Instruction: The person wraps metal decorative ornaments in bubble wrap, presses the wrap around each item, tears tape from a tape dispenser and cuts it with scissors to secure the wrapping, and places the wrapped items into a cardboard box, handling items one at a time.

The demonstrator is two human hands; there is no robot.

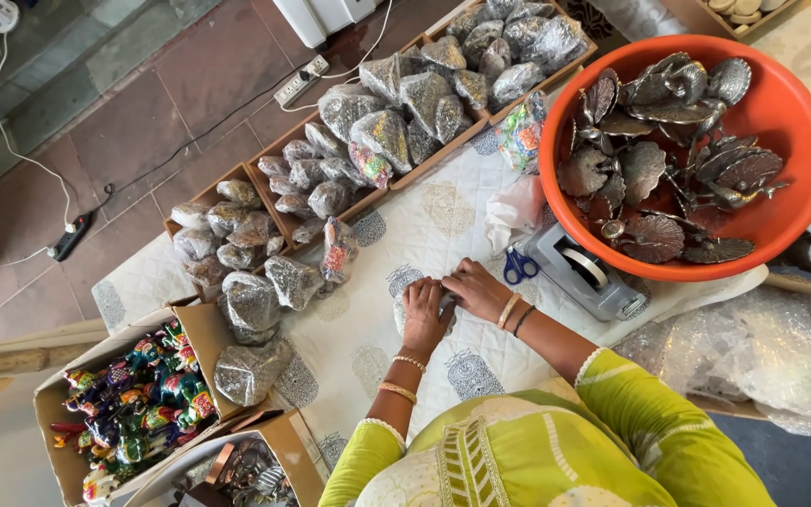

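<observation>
Head view looked straight down on a table [424,225] under a printed white cloth; I saw my left hand [422,317] and right hand [473,287] pressed together over a small bubble-wrapped bundle [404,308], which lay on the cloth just in front of me and was mostly hidden beneath the palms; the fingers [424,296] of both hands were curled down and closed on that bundle, though how tightly I could not tell. Just beside the right hand lay blue-handled scissors [519,266] and a grey tape dispenser [582,272]; behind them stood an orange tub [790,122] of silver peacock-shaped metal pieces; rows of wrapped bundles filled the cardboard trays [265,174] farther along, and a box of painted figurines [133,399] sat to the left. To wrap well, I judged, the film should be pulled snug, the loose edge pinned under one hand, and the other kept free for the tape near it.
</observation>
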